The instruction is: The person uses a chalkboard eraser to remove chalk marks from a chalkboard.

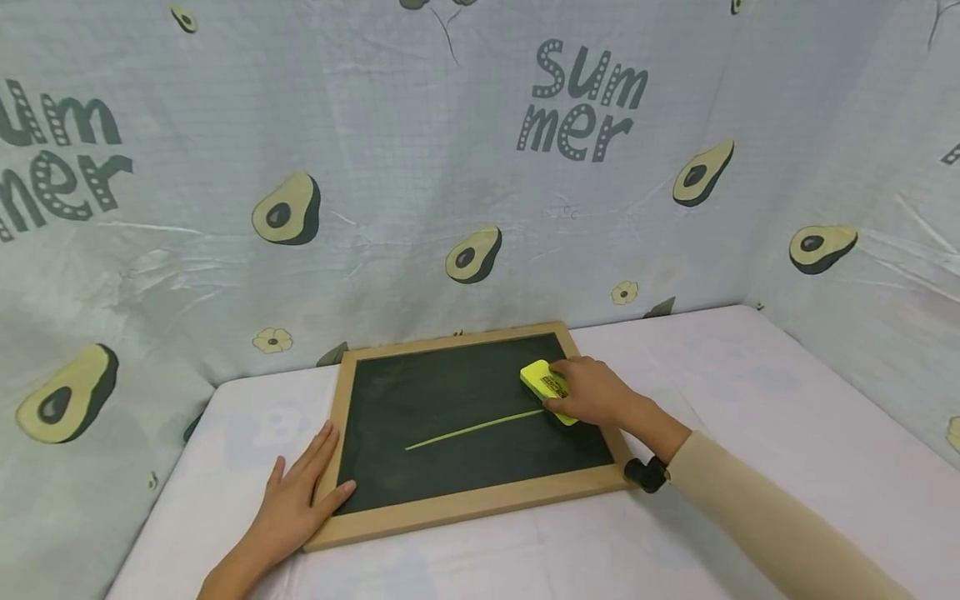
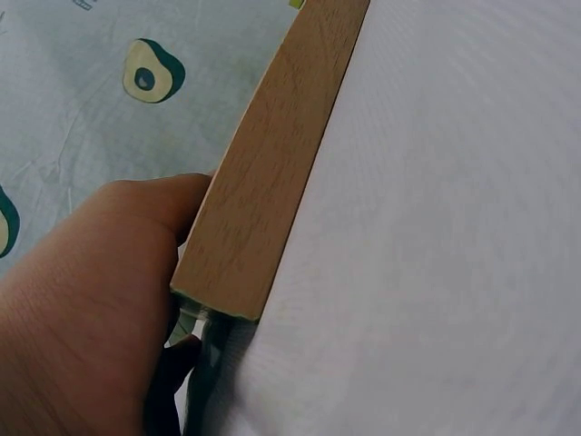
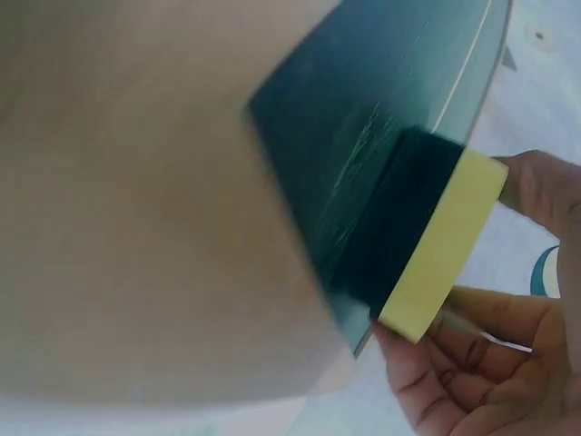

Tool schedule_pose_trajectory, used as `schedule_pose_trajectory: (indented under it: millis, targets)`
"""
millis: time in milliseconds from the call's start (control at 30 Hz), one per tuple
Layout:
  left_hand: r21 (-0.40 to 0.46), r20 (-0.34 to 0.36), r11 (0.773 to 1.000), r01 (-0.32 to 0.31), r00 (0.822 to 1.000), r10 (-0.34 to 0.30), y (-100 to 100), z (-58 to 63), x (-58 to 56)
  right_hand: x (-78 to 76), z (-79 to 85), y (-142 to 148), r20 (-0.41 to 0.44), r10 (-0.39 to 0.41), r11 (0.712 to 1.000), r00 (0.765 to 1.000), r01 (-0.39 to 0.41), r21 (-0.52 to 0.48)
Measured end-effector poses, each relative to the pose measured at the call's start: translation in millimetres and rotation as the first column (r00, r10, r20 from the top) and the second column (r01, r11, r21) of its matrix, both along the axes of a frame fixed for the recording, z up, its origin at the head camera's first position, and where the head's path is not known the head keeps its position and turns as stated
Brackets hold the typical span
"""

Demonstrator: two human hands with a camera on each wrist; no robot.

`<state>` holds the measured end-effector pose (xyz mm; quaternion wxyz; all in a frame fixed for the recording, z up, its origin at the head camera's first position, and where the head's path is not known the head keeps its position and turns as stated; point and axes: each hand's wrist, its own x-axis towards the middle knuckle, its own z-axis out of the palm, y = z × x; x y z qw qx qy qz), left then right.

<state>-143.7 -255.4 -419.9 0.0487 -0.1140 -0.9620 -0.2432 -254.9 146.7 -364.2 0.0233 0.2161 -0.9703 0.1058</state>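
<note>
A small chalkboard [image 1: 450,375] with a light wooden frame lies on the white-covered table, and one yellow line [image 1: 472,430] slants across its dark surface. At the right end of this line, my right hand [image 1: 596,392] grips a yellow board eraser [image 1: 536,377] between thumb and fingers. In the right wrist view the eraser [image 3: 447,245] has its dark felt side against the board. My left hand [image 1: 292,500] rests on the frame's lower left corner, its fingers stretched along the left side and the thumb over the edge. The left wrist view shows the wooden frame [image 2: 263,173] beside that hand.
A pale cloth wall [image 1: 390,150] printed with avocados and "summer" stands behind the board. White cloth covers the table [image 1: 720,400] to the board's right and in front. A black wrist device [image 1: 647,474] sits at the right sleeve.
</note>
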Motion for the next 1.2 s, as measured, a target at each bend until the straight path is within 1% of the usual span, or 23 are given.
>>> schedule_pose_trajectory:
  millis: [200,333,500,633,767,900,1033,1200]
  targets:
    - [-0.003,-0.017,1.0,0.012,1.0,-0.012,-1.6,-1.8,1.0,-1.8,-2.8,-5.5,-0.025,0.016,1.0,1.0,-0.015,0.016]
    - [-0.008,-0.028,1.0,0.018,0.999,-0.018,-1.5,-1.7,-0.5,-2.1,-4.7,-10.4,-0.035,0.019,1.0,0.999,-0.018,0.024]
    - [-0.005,-0.018,1.0,0.015,1.0,-0.015,-2.2,-0.8,0.3,1.7,-3.3,-20.8,-0.049,0.015,0.999,0.999,-0.013,0.039]
    - [0.0,-0.031,1.0,0.023,0.999,-0.023,-1.6,-0.5,0.6,4.1,-0.8,-29.9,-0.068,0.03,0.998,0.997,-0.026,0.055]
    - [-0.003,-0.035,1.0,0.024,0.999,-0.024,-0.9,-0.4,-0.1,6.2,1.0,-40.3,-0.048,0.026,0.998,0.998,-0.024,0.052]
    - [-0.007,-0.016,1.0,0.016,1.0,-0.016,0.0,0.8,-1.1,6.8,0.9,-52.9,-0.018,0.031,0.998,0.999,-0.03,0.05]
    - [-0.007,-0.014,1.0,0.015,1.0,-0.015,0.7,2.0,-1.8,5.2,-0.3,-67.4,-0.027,0.063,0.997,0.998,-0.062,0.038]
    - [-0.016,-0.038,1.0,0.021,0.999,-0.021,0.7,0.9,-2.6,7.6,-1.0,-90.2,-0.023,0.093,0.995,0.995,-0.092,0.041]
